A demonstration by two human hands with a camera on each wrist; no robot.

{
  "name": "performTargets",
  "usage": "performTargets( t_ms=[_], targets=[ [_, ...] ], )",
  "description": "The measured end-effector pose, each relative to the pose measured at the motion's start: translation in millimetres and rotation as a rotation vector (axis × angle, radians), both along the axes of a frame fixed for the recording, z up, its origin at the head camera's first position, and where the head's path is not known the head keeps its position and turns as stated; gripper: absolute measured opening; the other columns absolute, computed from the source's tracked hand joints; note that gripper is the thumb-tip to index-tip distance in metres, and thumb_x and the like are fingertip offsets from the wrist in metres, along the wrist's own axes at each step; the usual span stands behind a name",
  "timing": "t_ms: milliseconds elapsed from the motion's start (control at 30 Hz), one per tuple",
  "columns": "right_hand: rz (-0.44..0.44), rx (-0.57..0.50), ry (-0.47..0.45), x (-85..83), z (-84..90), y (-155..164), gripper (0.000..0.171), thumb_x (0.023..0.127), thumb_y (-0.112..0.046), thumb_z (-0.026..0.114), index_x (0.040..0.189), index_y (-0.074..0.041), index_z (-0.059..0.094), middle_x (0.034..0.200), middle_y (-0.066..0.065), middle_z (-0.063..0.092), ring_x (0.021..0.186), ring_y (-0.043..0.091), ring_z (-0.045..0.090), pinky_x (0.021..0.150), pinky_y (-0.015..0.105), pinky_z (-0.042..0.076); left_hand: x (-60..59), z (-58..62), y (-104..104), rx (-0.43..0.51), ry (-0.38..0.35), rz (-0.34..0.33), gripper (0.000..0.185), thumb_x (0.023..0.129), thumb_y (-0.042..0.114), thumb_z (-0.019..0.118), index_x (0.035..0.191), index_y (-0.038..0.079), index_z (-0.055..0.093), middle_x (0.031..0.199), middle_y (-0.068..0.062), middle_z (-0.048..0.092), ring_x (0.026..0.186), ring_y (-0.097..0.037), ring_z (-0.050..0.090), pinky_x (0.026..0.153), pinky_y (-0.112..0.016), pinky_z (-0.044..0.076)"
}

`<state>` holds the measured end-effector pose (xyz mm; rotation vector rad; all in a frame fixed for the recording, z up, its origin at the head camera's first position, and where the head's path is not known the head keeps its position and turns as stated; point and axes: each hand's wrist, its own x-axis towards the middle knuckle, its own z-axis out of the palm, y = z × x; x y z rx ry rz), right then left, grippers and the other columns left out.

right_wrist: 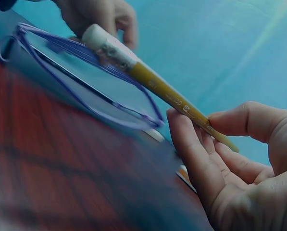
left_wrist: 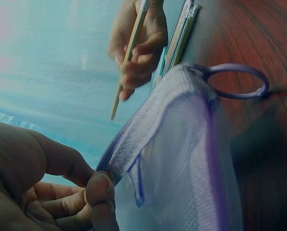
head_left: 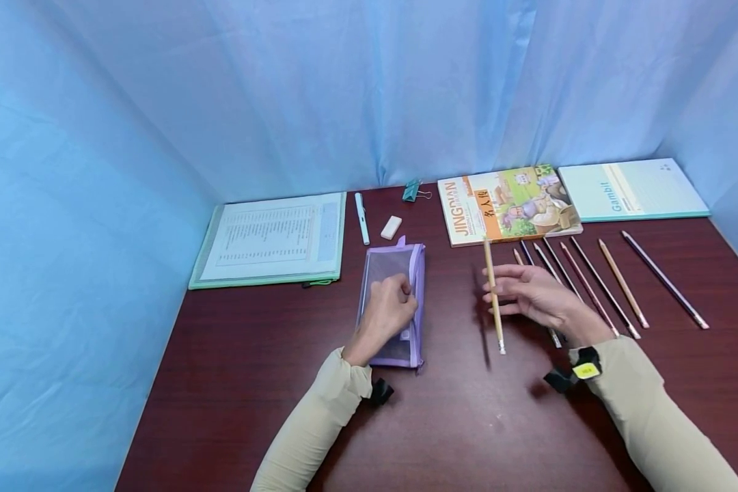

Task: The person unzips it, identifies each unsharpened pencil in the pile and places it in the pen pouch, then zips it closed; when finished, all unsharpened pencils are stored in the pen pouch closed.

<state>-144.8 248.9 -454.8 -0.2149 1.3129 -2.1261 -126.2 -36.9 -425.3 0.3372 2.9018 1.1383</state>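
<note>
A purple mesh zipper pencil case [head_left: 396,352] lies on the dark red table. My left hand [head_left: 389,311] pinches its zipper edge between thumb and forefinger, as the left wrist view shows up close. In the right wrist view the mouth of the pencil case [right_wrist: 129,122] gapes, with a dark thin bar across it. To the right of the case, my right hand [head_left: 531,294] holds a yellow pencil [head_left: 492,290] between thumb and fingers above the table. The white eraser end of that pencil [right_wrist: 97,37] points toward the pencil case in the right wrist view.
Several pencils [head_left: 621,283] lie in a slanted row at right, partly under my right hand. Behind are a picture-covered book [head_left: 516,201], a pale notebook [head_left: 639,191], a teal binder clip [head_left: 412,191], a white eraser [head_left: 391,227], a light blue pen [head_left: 361,217] and a document pouch [head_left: 270,239].
</note>
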Motion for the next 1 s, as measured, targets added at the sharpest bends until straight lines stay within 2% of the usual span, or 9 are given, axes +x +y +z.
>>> performTargets(
  t_ms=[100,167,333,467,567,667,867,1000],
  targets=[
    [0.023,0.071,-0.023,-2.5,-3.5,-20.8,0.031,0.1,0.005,0.046,0.122,-0.009,0.062,0.103,0.006,0.072,0.093,0.016,0.073,0.085,0.041,0.06,-0.2,0.3,0.3,-0.001,0.007,-0.002,0.007,0.083,-0.001,0.06,0.078,0.003,0.062,0.054,0.004,0.046,0.046,-0.003,0.043,0.04,-0.015,0.03],
    [0.041,0.116,-0.038,-5.0,-6.2,-33.3,0.029,0.1,0.003,0.047,0.127,-0.001,0.056,0.101,0.005,0.072,0.092,0.016,0.072,0.084,0.04,0.061,0.0,0.8,0.7,-0.002,0.01,-0.002,0.006,0.083,0.0,0.061,0.078,0.003,0.062,0.055,0.004,0.047,0.046,-0.003,0.043,0.04,-0.016,0.03],
    [0.089,0.224,-0.073,-13.9,-10.4,-60.7,0.048,0.099,0.002,0.049,0.142,0.016,0.034,0.098,0.003,0.072,0.09,0.015,0.072,0.081,0.039,0.061,0.4,1.7,1.5,-0.012,0.012,-0.001,0.006,0.084,0.001,0.062,0.078,0.004,0.062,0.055,0.004,0.047,0.045,-0.004,0.043,0.041,-0.016,0.029],
    [0.116,0.286,-0.095,-22.0,-11.3,-78.7,0.057,0.097,0.002,0.05,0.147,0.016,0.028,0.097,0.001,0.072,0.088,0.014,0.073,0.079,0.038,0.061,0.3,2.3,1.8,-0.015,0.011,0.002,0.007,0.084,0.001,0.062,0.077,0.004,0.062,0.056,0.004,0.047,0.046,-0.004,0.042,0.041,-0.016,0.029],
    [0.082,0.31,-0.09,-26.5,-10.9,-89.9,0.057,0.097,0.002,0.05,0.148,0.016,0.028,0.094,-0.001,0.073,0.086,0.013,0.072,0.077,0.035,0.061,-0.1,3.0,2.0,-0.011,0.009,0.0,0.007,0.083,0.001,0.062,0.077,0.004,0.062,0.057,0.003,0.05,0.047,-0.005,0.044,0.041,-0.017,0.03],
    [0.005,0.34,-0.076,-28.0,-8.6,-101.2,0.055,0.096,0.003,0.051,0.145,0.017,0.031,0.088,-0.003,0.073,0.082,0.01,0.072,0.074,0.031,0.061,-0.5,3.6,1.8,-0.007,0.0,0.003,0.007,0.083,0.002,0.063,0.077,0.005,0.062,0.059,0.002,0.052,0.049,-0.006,0.046,0.042,-0.017,0.032],
    [-0.134,0.434,-0.037,-22.3,-3.0,-124.1,0.053,0.091,0.006,0.057,0.139,0.018,0.037,0.078,-0.007,0.07,0.074,0.006,0.068,0.067,0.031,0.061,-1.3,3.5,0.7,-0.005,-0.002,0.017,0.005,0.084,0.004,0.063,0.079,0.005,0.063,0.056,0.004,0.049,0.049,-0.006,0.045,0.043,-0.017,0.031],
    [-0.182,0.47,-0.011,-17.6,-3.6,-133.3,0.052,0.089,0.009,0.056,0.137,0.019,0.039,0.075,-0.006,0.066,0.07,0.007,0.067,0.064,0.03,0.061,-1.3,3.3,0.2,-0.012,-0.003,0.018,0.004,0.084,0.004,0.062,0.079,0.005,0.063,0.056,0.004,0.049,0.049,-0.006,0.045,0.043,-0.017,0.031]
  ],
)
